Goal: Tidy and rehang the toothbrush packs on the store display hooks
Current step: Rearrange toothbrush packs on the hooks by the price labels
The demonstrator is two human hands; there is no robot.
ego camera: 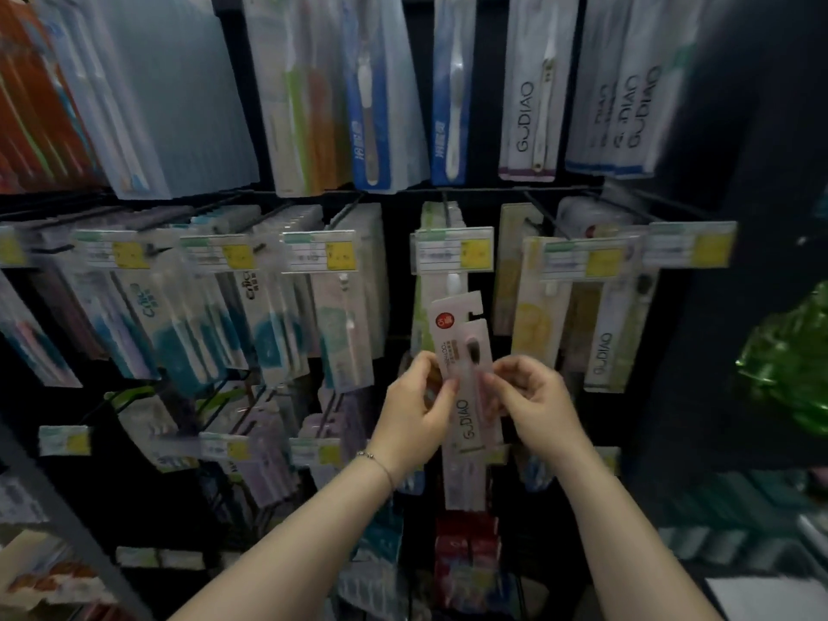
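Note:
Two pale pink toothbrush packs stand upright and overlapped in front of the display, below the middle row's hook. My left hand grips their left edge, thumb in front. On the right edge, my right hand pinches the front pack with thumb and fingers. The rear pack's hanging slot is free of any hook. The lower ends of the packs reach down past my wrists.
Rows of hanging toothbrush packs fill the black rack, each hook fronted by a yellow price tag. More packs hang above and below. A green plastic bag sits at the right. A dark side panel borders the rack.

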